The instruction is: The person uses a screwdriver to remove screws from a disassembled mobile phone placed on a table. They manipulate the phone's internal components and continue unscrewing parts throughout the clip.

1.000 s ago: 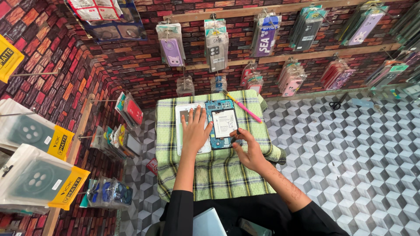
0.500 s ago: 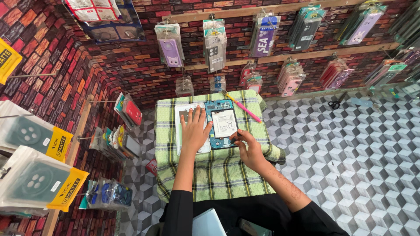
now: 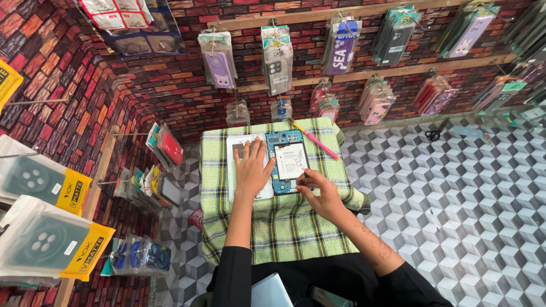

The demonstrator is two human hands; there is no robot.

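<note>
A green checked cloth (image 3: 284, 227) covers the small table in front of me, reaching all its edges. Near the far edge lies a white back cover (image 3: 239, 149), with an opened phone (image 3: 289, 162) just beside it on the right, its blue board and white battery facing up. A pink pen (image 3: 316, 141) lies slanted toward the far right corner. My left hand (image 3: 253, 169) rests flat on the white back cover, fingers spread, its thumb touching the phone's left side. My right hand (image 3: 322, 194) sits at the phone's near right corner, fingers curled narrowly onto its edge; whether they pinch something small I cannot tell.
</note>
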